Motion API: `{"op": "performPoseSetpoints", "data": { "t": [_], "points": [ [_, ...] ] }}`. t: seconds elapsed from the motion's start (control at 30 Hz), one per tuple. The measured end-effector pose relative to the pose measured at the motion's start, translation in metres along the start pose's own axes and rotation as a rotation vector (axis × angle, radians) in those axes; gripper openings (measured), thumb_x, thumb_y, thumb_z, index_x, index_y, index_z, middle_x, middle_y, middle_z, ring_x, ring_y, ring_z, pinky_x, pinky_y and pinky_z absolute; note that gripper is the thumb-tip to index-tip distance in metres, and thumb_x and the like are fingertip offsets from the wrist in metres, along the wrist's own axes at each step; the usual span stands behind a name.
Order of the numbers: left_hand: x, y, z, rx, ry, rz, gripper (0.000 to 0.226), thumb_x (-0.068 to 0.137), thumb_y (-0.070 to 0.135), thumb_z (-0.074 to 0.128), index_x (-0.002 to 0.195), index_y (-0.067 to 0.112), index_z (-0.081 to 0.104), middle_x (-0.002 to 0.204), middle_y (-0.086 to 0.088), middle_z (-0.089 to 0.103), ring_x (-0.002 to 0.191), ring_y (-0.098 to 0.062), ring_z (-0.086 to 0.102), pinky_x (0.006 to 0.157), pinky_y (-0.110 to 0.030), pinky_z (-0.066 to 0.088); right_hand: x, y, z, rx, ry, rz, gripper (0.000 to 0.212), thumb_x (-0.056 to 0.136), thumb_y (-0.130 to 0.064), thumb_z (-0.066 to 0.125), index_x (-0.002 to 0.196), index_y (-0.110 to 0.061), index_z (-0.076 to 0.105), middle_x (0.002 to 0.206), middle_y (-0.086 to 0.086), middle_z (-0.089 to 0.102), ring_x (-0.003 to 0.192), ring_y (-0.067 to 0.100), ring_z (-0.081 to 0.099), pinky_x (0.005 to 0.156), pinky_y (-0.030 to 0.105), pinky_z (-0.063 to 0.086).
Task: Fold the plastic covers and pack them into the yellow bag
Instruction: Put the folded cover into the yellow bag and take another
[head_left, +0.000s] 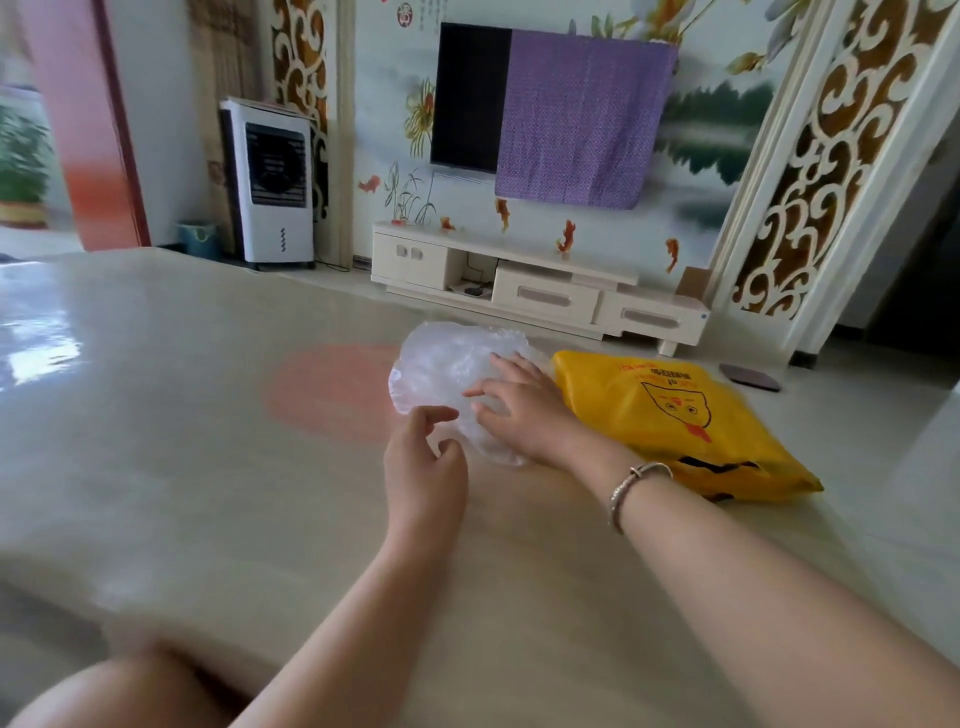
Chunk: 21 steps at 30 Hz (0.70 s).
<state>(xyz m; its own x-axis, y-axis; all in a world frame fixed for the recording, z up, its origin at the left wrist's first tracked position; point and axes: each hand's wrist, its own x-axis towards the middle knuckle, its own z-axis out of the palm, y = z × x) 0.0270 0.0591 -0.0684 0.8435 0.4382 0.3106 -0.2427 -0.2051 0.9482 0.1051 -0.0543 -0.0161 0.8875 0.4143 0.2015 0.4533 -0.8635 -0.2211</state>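
- The clear plastic cover lies crumpled and roughly rounded on the pale glossy worktop, toward its far right part, partly over a faint pink patch in the surface; how many layers it has cannot be told.
- The right hand rests flat on the cover's right side with fingers straight and spread, holding nothing; judging by the pose, it pins the slippery film so it does not slide while an edge is turned over.
- The left hand sits at the cover's near edge, thumb and forefinger curved toward each other around a bit of film; whether they actually pinch it is unclear, though the placement suits lifting that edge to fold it.
- The yellow bag lies flat just beside the cover on the right, close behind the right hand and reaching the worktop's right edge, with a printed face on it. Its nearness likely keeps the packing move short. Its opening cannot be made out.
- The fold looks barely begun, and packing is not yet done.
- A bracelet circles the right wrist.
- Beyond the worktop stand a cream TV cabinet, a wall television half draped in purple cloth, and a white air cooler.
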Motion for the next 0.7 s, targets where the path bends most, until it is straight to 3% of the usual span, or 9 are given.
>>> {"op": "performPoseSetpoints", "data": {
  "t": [0.1,0.2,0.27,0.43,0.53,0.6,0.7],
  "points": [
    [0.003,-0.001,-0.002,-0.021,0.027,-0.025,0.041,0.082,-0.006,0.045,0.111,0.016,0.063,0.111,0.006,0.062,0.098,0.0,0.051,0.075,-0.002,0.034,0.01,-0.007,0.006,-0.046,-0.06,-0.04,0.038,0.1,-0.038,0.04,0.136,-0.033,0.053,0.163,-0.002,0.012,0.15,0.018,-0.004,0.12,0.04,-0.002],
    [0.007,0.0,-0.006,-0.079,0.084,-0.061,0.04,0.082,-0.007,0.044,0.107,0.017,0.063,0.112,0.003,0.063,0.108,-0.01,0.054,0.086,-0.016,0.036,0.017,-0.011,0.011,-0.058,-0.083,-0.024,0.042,0.103,-0.034,0.033,0.142,-0.027,0.047,0.159,-0.005,0.027,0.15,0.016,0.002,0.12,0.043,0.0],
    [0.007,0.001,-0.009,-0.109,0.108,-0.073,0.039,0.083,-0.007,0.044,0.105,0.02,0.062,0.112,0.003,0.063,0.11,-0.011,0.055,0.089,-0.02,0.037,0.017,-0.012,0.01,-0.003,-0.004,-0.043,0.042,0.104,-0.027,0.035,0.143,-0.018,0.046,0.154,-0.003,0.037,0.149,0.016,0.012,0.119,0.037,0.006],
    [0.002,0.001,-0.011,-0.072,0.122,0.031,0.036,0.085,-0.005,0.046,0.106,0.021,0.061,0.111,0.008,0.061,0.109,-0.008,0.054,0.078,-0.007,0.036,-0.012,-0.013,-0.011,0.621,0.255,0.001,0.034,0.1,-0.015,0.043,0.13,-0.013,0.059,0.136,0.0,0.056,0.129,0.01,0.047,0.101,0.009,0.033],
    [-0.006,0.007,-0.01,-0.079,0.104,0.162,0.033,0.088,-0.001,0.051,0.109,0.023,0.06,0.114,0.01,0.06,0.11,-0.006,0.055,0.086,-0.009,0.038,-0.042,-0.006,-0.031,0.844,0.348,0.031,0.037,0.091,-0.022,0.044,0.12,-0.014,0.067,0.123,-0.001,0.066,0.116,0.01,0.058,0.099,0.023,0.046],
    [-0.011,0.014,-0.009,-0.1,0.089,0.221,0.028,0.091,0.004,0.055,0.11,0.024,0.06,0.115,0.011,0.06,0.11,-0.005,0.056,0.091,-0.015,0.04,-0.064,-0.001,-0.045,0.924,0.383,0.034,0.033,0.094,-0.011,0.044,0.116,-0.014,0.069,0.115,0.003,0.07,0.11,0.012,0.062,0.097,0.027,0.049],
    [-0.019,0.029,-0.002,-0.112,0.024,0.304,0.025,0.091,0.012,0.063,0.112,0.026,0.061,0.116,0.013,0.06,0.108,0.001,0.057,0.092,-0.018,0.043,-0.089,0.009,-0.061,1.082,0.379,0.046,0.037,0.096,0.003,0.039,0.111,-0.012,0.07,0.104,0.005,0.073,0.097,0.012,0.068,0.081,0.024,0.055]
  ]
}}
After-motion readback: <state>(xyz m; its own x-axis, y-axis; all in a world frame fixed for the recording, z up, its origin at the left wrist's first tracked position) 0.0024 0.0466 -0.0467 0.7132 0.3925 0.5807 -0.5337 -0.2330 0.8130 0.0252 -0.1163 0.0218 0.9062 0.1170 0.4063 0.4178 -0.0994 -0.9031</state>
